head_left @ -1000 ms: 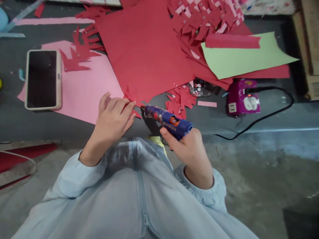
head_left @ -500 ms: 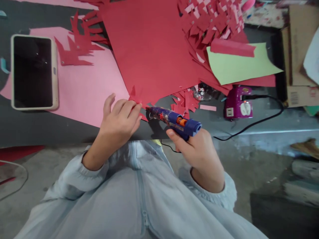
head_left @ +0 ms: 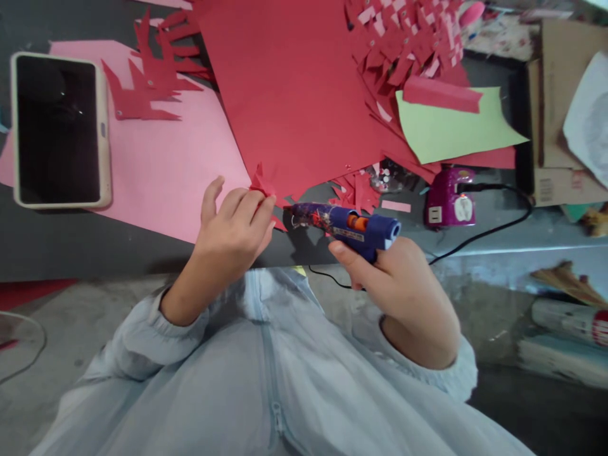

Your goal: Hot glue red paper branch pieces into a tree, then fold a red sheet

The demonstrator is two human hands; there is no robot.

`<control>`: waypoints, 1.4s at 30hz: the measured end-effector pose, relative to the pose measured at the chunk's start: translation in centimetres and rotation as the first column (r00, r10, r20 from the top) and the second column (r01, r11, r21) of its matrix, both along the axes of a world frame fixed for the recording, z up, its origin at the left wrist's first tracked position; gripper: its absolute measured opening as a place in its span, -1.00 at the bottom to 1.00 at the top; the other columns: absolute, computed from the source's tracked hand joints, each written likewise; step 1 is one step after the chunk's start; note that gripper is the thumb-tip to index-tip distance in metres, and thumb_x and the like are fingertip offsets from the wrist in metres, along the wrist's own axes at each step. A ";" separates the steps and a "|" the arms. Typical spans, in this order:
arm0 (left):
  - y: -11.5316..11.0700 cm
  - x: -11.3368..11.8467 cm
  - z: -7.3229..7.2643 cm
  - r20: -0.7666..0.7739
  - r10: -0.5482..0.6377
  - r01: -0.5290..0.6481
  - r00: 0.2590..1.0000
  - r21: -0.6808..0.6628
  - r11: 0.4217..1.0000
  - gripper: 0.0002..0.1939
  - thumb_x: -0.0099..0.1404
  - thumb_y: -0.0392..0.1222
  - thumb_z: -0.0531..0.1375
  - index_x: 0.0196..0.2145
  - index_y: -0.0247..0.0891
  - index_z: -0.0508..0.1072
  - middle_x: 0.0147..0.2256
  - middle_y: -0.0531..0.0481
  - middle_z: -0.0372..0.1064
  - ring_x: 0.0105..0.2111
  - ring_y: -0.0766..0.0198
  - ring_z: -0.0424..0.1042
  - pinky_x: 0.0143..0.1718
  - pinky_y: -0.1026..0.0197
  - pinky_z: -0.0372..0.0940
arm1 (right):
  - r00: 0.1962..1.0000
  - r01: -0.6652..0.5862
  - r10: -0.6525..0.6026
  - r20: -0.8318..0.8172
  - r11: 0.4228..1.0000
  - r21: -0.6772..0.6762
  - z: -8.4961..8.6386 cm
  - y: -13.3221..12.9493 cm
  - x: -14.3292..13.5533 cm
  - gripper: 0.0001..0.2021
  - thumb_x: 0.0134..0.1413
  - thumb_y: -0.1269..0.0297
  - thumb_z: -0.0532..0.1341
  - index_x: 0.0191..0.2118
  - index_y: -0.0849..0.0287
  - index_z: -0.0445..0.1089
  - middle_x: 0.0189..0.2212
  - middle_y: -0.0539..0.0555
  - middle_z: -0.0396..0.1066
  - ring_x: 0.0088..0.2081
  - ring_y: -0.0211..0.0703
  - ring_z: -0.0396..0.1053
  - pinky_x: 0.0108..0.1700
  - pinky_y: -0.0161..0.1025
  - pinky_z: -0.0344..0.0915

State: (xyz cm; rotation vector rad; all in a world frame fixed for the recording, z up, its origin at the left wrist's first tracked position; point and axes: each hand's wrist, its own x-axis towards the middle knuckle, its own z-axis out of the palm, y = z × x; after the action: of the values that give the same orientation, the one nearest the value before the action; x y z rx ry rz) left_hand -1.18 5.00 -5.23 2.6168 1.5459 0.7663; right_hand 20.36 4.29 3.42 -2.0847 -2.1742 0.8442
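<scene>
The small red paper piece [head_left: 262, 180] is down by the counter's [head_left: 57, 248] near edge, about midway along, its spikes poking out past the fingers of the left hand [head_left: 234, 229]; that grip is pinched on it. The right hand [head_left: 403, 278] has its grip wrapped round the handle of a blue glue gun [head_left: 349, 223], whose nozzle points left, just beside the piece; from here I can't tell whether they touch. A large red sheet [head_left: 289, 95] stretches from there toward the far edge. On its left lies a pink sheet [head_left: 190, 158], with spiky red cutouts [head_left: 142, 101] and a phone [head_left: 59, 130] over it. Red scraps [head_left: 361, 193] and a pink strip [head_left: 396, 206] sit right of the nozzle, then a purple socket block [head_left: 449, 201] near the front edge. Behind that is a pale green sheet [head_left: 456, 136], with a heap of red and pink cutouts [head_left: 403, 41] farther back.
</scene>
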 end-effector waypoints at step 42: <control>0.3 -0.3 -0.7 0.053 -0.013 0.016 0.999 -0.063 0.998 -0.24 0.30 0.46 -0.10 0.12 -0.20 0.33 -0.02 -0.15 0.46 0.00 -0.01 0.39 0.32 -0.25 -0.12 | 0.915 -0.404 0.235 0.328 0.513 0.758 -7.6 -0.7 -0.3 -0.69 0.29 0.20 0.03 -0.11 0.27 0.44 -0.61 0.01 0.38 -0.57 -0.26 0.26 -0.49 -0.25 0.04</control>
State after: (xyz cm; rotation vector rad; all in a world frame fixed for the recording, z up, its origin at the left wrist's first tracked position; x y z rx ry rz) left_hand -1.45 5.32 -5.98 2.5393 1.5108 0.7651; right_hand 20.04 3.59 -4.13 -1.3153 -2.3750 -0.4055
